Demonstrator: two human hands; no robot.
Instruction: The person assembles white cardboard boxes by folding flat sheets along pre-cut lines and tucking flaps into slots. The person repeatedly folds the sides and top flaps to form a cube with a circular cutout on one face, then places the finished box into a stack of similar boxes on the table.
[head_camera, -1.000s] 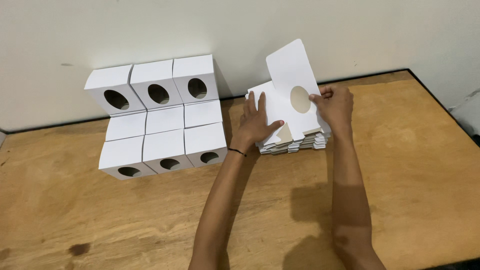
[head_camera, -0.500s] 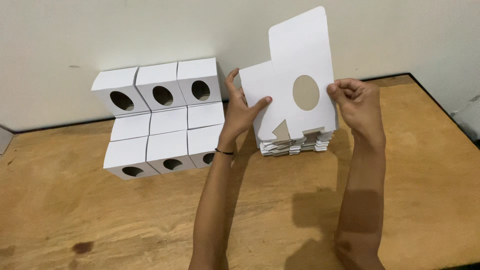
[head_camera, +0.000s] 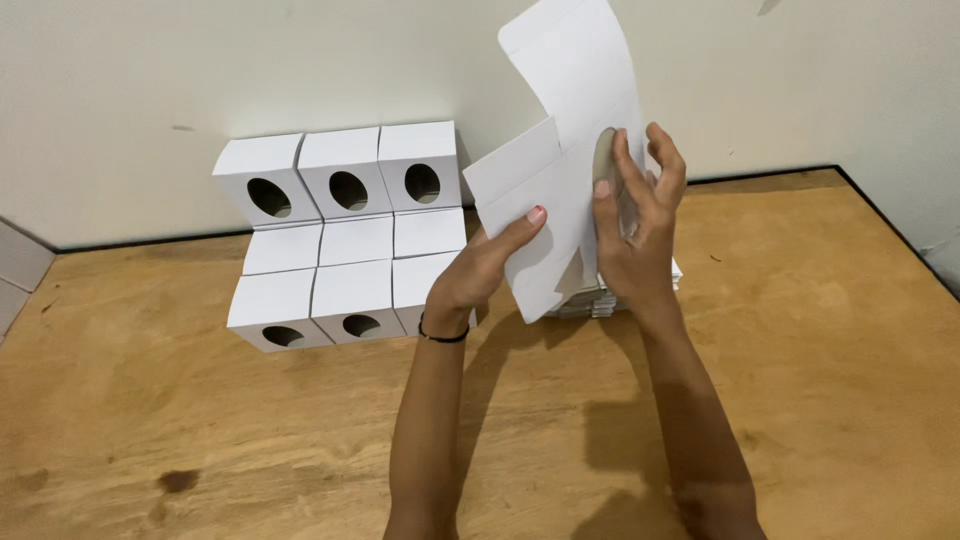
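White folded boxes (head_camera: 340, 235), each with an oval window, sit at your far left in stacked rows against the pale wall (head_camera: 150, 90), resting on the wooden table (head_camera: 820, 380). Just right of them, your left hand (head_camera: 480, 275), with a dark band at the wrist, pinches the lower left edge of a flat white carton blank (head_camera: 560, 150), thumb on the near face and fingers behind. You hold the blank upright above the table, its top flap curling towards the wall. Your right hand (head_camera: 635, 225) grips its right side, fingers spread over the oval cutout. Behind and below that hand, a stack of flat blanks (head_camera: 600, 300) lies on the table, mostly hidden by the raised sheet.
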